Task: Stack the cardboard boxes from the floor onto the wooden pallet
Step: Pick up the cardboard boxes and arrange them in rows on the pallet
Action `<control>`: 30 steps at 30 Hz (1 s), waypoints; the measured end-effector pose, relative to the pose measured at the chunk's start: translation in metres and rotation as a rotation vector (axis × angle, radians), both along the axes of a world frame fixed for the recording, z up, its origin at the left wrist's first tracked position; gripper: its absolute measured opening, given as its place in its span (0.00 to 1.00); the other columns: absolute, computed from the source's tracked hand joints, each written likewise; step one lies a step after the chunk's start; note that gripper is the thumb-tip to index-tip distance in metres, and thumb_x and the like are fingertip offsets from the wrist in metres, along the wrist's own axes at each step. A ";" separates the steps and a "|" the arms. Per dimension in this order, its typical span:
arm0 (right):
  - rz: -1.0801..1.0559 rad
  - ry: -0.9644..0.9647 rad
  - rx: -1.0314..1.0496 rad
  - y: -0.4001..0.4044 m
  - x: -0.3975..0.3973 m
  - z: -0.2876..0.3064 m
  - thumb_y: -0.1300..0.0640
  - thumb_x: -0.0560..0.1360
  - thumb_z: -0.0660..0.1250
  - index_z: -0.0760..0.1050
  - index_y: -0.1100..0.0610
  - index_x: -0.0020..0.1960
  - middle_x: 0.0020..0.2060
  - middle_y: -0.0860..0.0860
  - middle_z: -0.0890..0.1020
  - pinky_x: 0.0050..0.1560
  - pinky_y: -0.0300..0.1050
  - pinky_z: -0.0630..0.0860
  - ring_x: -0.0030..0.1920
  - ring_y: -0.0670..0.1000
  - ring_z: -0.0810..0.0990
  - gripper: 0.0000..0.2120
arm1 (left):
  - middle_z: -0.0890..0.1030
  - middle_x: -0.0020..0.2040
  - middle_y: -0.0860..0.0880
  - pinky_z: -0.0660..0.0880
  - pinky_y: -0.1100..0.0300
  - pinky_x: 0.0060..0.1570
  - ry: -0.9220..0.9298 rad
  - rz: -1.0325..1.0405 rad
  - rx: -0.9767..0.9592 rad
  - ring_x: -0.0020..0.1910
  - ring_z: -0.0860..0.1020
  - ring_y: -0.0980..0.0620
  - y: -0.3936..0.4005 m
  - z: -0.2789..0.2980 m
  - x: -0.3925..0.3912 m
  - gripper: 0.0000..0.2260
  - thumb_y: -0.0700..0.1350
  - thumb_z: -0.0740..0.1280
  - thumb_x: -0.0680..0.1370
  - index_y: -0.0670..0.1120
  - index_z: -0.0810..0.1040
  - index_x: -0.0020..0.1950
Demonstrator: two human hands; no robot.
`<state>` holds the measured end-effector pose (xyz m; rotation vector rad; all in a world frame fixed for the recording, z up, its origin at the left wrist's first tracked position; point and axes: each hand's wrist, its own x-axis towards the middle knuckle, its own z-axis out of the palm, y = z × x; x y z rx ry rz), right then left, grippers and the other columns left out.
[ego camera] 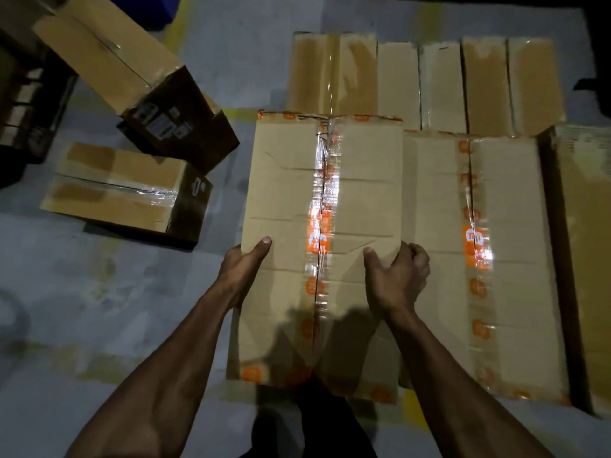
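Far to your left, two cardboard boxes wait on the grey floor: a tilted box leaning up at the back, and a flat box lying in front of it, both well clear of the stack and probably next in line.

Your left hand is clamped on the left edge of the long box with orange tape, thumb on top and the fingers hidden down the side. Gripping the edge this way lets you steer the box sideways.

Your right hand presses on the top near the right edge, its fingers curled into the seam where this box meets the neighbouring box. That looks like a nudge to close the gap and keep the row square.

Behind them runs a back row of boxes, packed tight. The pallet itself is hidden under the boxes, so you cannot confirm the edges line up with it.
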<state>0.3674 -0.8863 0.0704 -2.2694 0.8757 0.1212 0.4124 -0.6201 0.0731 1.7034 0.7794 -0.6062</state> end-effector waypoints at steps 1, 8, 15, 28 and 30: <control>0.028 0.011 -0.008 -0.001 0.001 -0.005 0.39 0.77 0.67 0.65 0.59 0.76 0.78 0.56 0.59 0.77 0.56 0.56 0.78 0.59 0.56 0.35 | 0.84 0.56 0.46 0.79 0.48 0.58 -0.002 0.002 -0.003 0.56 0.82 0.44 -0.001 -0.005 0.005 0.22 0.60 0.73 0.74 0.47 0.79 0.62; 0.264 0.153 -0.202 0.005 -0.006 -0.045 0.33 0.76 0.51 0.37 0.58 0.81 0.80 0.55 0.36 0.76 0.52 0.32 0.80 0.55 0.34 0.46 | 0.79 0.56 0.46 0.75 0.54 0.51 0.042 -0.021 -0.023 0.51 0.78 0.47 -0.006 -0.035 0.028 0.20 0.55 0.67 0.80 0.46 0.75 0.67; 0.313 0.180 -0.238 0.006 -0.015 -0.039 0.34 0.80 0.49 0.40 0.59 0.82 0.81 0.55 0.40 0.77 0.52 0.35 0.80 0.54 0.37 0.41 | 0.82 0.51 0.50 0.78 0.60 0.44 -0.043 -0.005 0.008 0.51 0.81 0.49 -0.007 -0.043 0.022 0.16 0.55 0.71 0.77 0.49 0.77 0.62; 0.093 0.184 -0.208 0.041 -0.103 -0.010 0.45 0.77 0.68 0.60 0.66 0.75 0.70 0.63 0.65 0.67 0.55 0.64 0.66 0.64 0.65 0.37 | 0.76 0.67 0.43 0.73 0.52 0.59 -0.134 -0.209 0.219 0.64 0.75 0.40 -0.003 -0.023 -0.077 0.34 0.53 0.73 0.76 0.47 0.61 0.76; 0.024 0.204 -0.164 0.041 -0.108 -0.009 0.45 0.76 0.70 0.64 0.65 0.72 0.68 0.62 0.67 0.66 0.54 0.65 0.65 0.64 0.66 0.35 | 0.75 0.68 0.44 0.73 0.51 0.61 -0.119 -0.206 0.184 0.64 0.75 0.41 0.002 -0.026 -0.097 0.35 0.53 0.73 0.77 0.49 0.58 0.77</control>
